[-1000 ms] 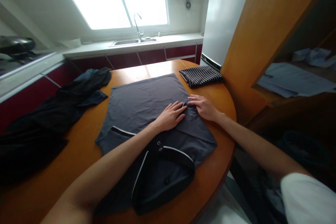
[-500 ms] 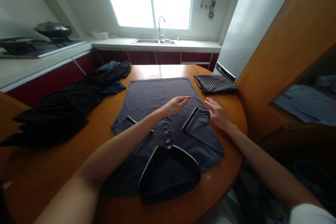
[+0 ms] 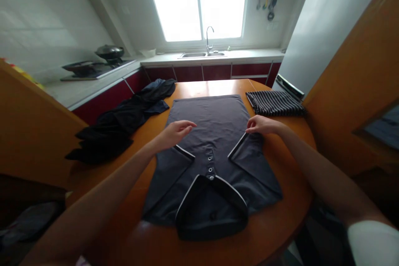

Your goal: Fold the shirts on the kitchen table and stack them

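A grey polo shirt lies front up, its collar toward me and its short sleeves folded inward over the body. Dark cuffs with white edging mark the sleeve ends, and a short placket with several buttons runs down from the collar. My right hand pinches the upper corner of the right sleeve's cuff between thumb and fingers. Over the left sleeve, close to its cuff, my left hand is held with fingers stretched out and nothing in it.
Under the shirt is a round-ended wooden table. A folded black-and-white striped cloth lies at its far right, a heap of dark clothes at the left. Beyond stand a counter with a sink, a stove and a fridge.
My left hand has moved from the shirt's middle to the left sleeve. From the shirt's right edge, my right hand has shifted onto the cuff and closed on it. The view has swung left.
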`<act>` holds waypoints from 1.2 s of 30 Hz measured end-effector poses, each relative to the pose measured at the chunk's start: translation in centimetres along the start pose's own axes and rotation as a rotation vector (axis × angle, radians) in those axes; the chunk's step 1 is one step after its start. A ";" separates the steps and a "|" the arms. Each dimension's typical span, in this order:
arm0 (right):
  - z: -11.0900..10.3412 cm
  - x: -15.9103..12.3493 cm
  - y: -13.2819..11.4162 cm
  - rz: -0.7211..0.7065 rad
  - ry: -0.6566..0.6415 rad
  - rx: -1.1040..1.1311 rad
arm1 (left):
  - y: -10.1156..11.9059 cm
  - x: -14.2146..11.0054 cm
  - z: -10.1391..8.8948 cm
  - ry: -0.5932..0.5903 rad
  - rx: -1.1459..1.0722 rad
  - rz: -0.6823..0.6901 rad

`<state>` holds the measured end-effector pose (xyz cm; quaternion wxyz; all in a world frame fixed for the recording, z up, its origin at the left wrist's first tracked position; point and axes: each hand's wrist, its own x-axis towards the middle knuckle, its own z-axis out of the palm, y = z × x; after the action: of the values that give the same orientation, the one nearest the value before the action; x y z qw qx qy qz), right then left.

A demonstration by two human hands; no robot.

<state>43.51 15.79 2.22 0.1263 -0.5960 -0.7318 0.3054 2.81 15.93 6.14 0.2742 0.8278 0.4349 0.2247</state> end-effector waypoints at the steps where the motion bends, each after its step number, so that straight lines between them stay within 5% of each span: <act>1: -0.1 0.2 0.1 -0.007 -0.025 0.027 | -1.1 -0.8 0.3 0.035 0.006 -0.002; 8: 0.9 -1.4 1.0 -0.110 -0.081 0.163 | -6.3 -2.8 2.5 0.191 0.102 0.007; 21: 1.7 -1.0 1.9 -0.150 0.130 0.104 | -5.8 -2.7 3.3 0.200 0.119 0.061; 27: 2.7 -1.7 -0.3 -0.237 0.536 -0.190 | -6.3 -2.5 3.9 0.188 0.141 0.097; 29: 3.2 -2.3 -1.8 -0.364 0.439 -0.139 | -6.4 -2.4 4.2 0.174 0.157 0.121; 33: 4.8 -3.3 -4.2 -0.611 0.006 -0.113 | -6.7 -2.4 4.3 0.164 0.174 0.139; 36: 5.7 -3.6 -5.0 -0.634 -0.094 -0.196 | -6.7 -2.4 4.4 0.164 0.175 0.141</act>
<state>37.32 10.14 1.40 0.1233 -0.3330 -0.9118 0.2063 0.22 15.99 -1.80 0.1479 0.8559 0.4146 0.2715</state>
